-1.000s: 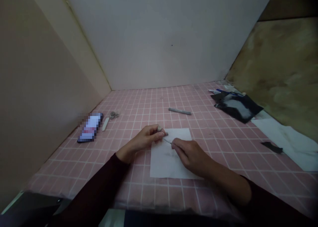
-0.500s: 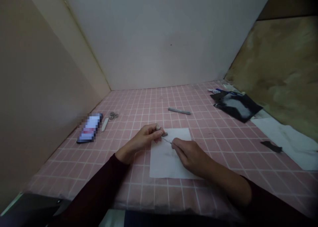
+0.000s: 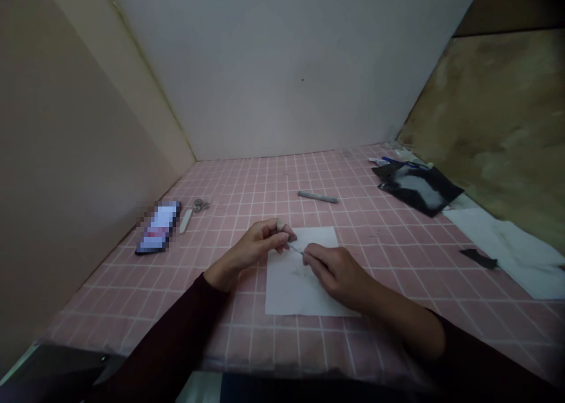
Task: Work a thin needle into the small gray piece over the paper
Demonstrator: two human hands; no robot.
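Note:
Over a white sheet of paper, my left hand pinches a small dark grey piece between thumb and fingers. Most of that piece is hidden by the fingertips, so its kind does not show. A pale band wraps one finger of this hand. My right hand is closed around a thin metal tool, whose slender tip points left to the small piece. Whether the tip touches the piece is too small to tell.
Beyond the paper lies a grey stick. To the left are a phone, a white strip and small metal rings. Black sheets, white paper and a dark scrap lie right.
Both hands keep their grips over the paper. The small piece appears slightly turned in my left fingers; the whole view has shifted a little.

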